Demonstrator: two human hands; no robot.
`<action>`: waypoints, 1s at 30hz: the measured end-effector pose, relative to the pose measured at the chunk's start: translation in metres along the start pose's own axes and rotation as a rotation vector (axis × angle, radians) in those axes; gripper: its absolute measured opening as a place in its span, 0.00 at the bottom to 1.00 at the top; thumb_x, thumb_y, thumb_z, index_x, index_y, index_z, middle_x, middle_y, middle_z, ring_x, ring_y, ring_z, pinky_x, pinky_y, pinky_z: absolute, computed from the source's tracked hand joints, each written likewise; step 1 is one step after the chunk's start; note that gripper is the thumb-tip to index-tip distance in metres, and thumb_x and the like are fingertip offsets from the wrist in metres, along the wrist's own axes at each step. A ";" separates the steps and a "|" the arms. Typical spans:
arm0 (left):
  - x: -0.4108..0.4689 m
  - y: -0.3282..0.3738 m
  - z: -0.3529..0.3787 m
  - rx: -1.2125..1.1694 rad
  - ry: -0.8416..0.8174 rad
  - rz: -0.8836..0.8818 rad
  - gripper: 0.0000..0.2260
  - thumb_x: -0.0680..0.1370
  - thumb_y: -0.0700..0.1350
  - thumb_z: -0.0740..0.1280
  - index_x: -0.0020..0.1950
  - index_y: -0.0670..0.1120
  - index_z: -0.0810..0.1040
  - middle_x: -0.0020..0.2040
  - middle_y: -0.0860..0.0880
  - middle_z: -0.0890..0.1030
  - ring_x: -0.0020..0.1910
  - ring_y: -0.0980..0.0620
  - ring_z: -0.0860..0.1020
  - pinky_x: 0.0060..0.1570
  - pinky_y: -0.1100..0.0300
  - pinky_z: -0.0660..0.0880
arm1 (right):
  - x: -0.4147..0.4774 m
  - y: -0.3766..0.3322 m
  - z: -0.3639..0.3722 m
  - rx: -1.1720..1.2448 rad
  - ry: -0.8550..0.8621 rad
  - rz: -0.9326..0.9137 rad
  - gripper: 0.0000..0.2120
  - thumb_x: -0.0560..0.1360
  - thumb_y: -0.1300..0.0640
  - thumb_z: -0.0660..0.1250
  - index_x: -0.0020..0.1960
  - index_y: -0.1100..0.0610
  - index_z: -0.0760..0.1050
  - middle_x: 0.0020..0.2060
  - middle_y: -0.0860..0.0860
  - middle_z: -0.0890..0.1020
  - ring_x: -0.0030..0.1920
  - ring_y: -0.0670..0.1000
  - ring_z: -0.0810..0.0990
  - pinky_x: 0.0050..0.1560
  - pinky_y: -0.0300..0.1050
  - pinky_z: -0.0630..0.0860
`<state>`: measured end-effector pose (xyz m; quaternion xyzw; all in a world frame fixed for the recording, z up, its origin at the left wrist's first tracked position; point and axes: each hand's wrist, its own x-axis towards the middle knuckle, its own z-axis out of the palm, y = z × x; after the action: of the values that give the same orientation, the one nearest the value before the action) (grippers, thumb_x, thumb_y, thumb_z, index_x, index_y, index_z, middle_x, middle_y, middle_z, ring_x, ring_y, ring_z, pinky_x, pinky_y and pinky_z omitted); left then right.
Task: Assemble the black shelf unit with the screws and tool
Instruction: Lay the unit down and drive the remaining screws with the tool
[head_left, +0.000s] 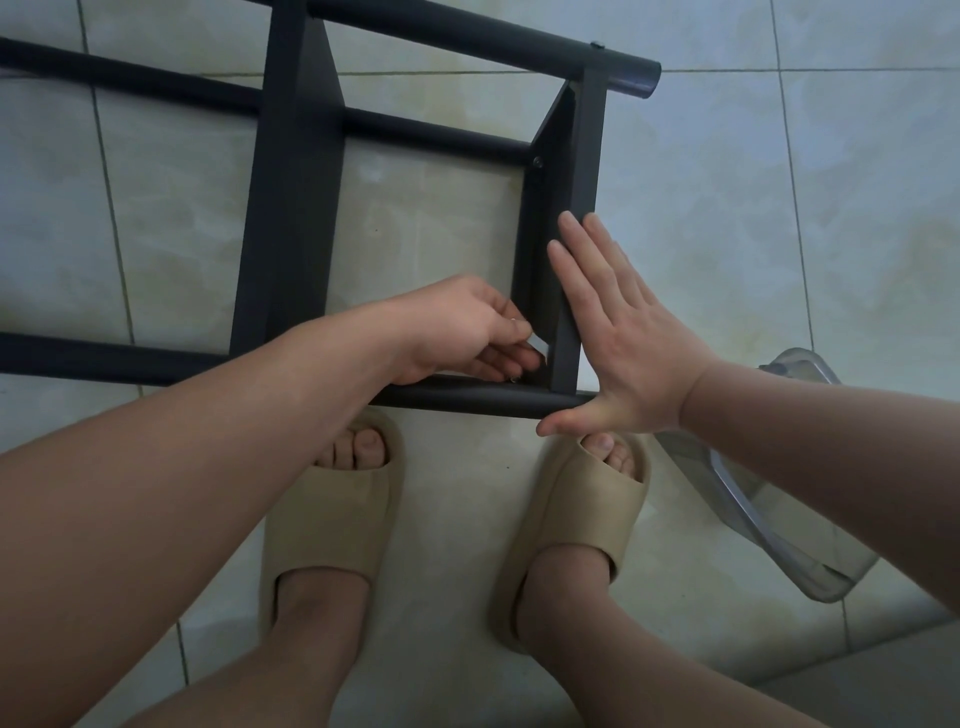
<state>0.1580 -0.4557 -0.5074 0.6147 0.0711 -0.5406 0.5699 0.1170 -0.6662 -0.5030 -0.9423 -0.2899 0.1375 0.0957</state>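
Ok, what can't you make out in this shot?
Head view:
- The small metal item pinched by the left hand: screw or tool, fingers hide most of it.
- The near corner joint: behind those fingers.
- The black frame: cut off at top and left edges.
- The clear object: partly behind the right forearm, unidentifiable.

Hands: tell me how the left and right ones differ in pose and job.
The left hand has curled fingers pinching a small metal piece; the right hand is flat, fingers straight. The left hand works inside the frame corner; the right hand presses its outer side. Both touch the same end of the frame.
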 end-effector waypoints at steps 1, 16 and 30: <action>0.000 0.000 -0.001 0.005 -0.003 0.002 0.07 0.83 0.41 0.63 0.47 0.43 0.78 0.37 0.49 0.85 0.39 0.53 0.82 0.44 0.60 0.80 | 0.000 0.000 0.000 0.000 0.000 0.001 0.65 0.67 0.18 0.57 0.81 0.66 0.44 0.81 0.63 0.45 0.81 0.63 0.40 0.79 0.66 0.51; -0.006 -0.002 -0.008 0.212 -0.062 0.036 0.07 0.83 0.38 0.63 0.47 0.44 0.79 0.43 0.48 0.86 0.40 0.56 0.83 0.41 0.65 0.78 | 0.000 -0.001 0.000 -0.006 -0.005 0.002 0.64 0.67 0.18 0.57 0.81 0.65 0.43 0.81 0.62 0.44 0.81 0.62 0.40 0.78 0.67 0.52; -0.003 -0.004 -0.008 0.497 -0.084 0.068 0.08 0.80 0.41 0.69 0.42 0.50 0.82 0.29 0.57 0.79 0.31 0.57 0.75 0.39 0.59 0.70 | 0.000 -0.002 0.000 -0.004 -0.006 0.004 0.64 0.66 0.18 0.57 0.81 0.66 0.44 0.81 0.63 0.46 0.81 0.63 0.41 0.78 0.67 0.52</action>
<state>0.1586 -0.4466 -0.5093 0.7152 -0.1085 -0.5469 0.4215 0.1161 -0.6650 -0.5026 -0.9426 -0.2885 0.1400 0.0928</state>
